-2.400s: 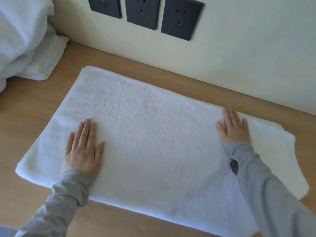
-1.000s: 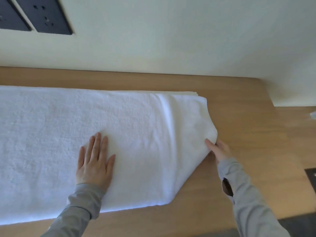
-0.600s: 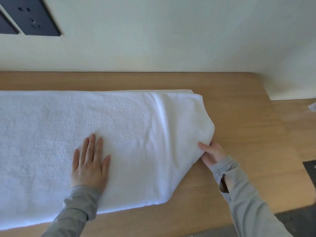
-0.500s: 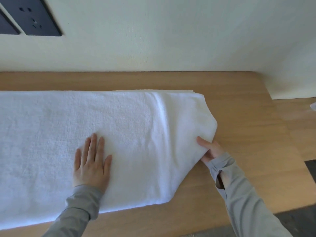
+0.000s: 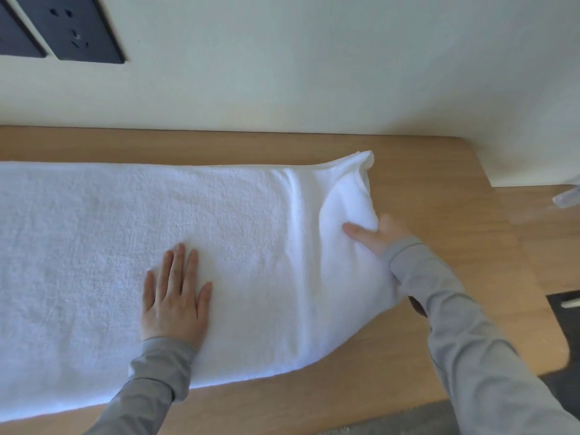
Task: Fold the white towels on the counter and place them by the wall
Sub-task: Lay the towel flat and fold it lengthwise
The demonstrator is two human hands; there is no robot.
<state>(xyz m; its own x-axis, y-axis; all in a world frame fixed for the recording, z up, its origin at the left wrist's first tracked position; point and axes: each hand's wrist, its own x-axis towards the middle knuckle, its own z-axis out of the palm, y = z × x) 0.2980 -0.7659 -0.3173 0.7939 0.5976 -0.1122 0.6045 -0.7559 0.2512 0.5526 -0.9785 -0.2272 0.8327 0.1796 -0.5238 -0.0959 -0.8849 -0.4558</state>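
Note:
A long white towel (image 5: 103,240) lies folded lengthwise across the wooden counter (image 5: 439,199), running off the left edge of view. My left hand (image 5: 175,296) rests flat on its middle, fingers spread, pressing it down. My right hand (image 5: 376,235) grips the towel's right end, thumb on top and fingers underneath. That end is lifted off the counter and curls up and leftward, its far corner raised near the wall.
A pale wall (image 5: 314,64) runs along the back of the counter, with dark socket plates (image 5: 78,29) at upper left. The counter ends at the right, where a lower wooden surface (image 5: 546,233) and a small pale object (image 5: 568,197) show. Dark floor lies below right.
My right hand took hold of the towel's right end and has lifted it, swinging it left and up. My left hand has stayed flat in place.

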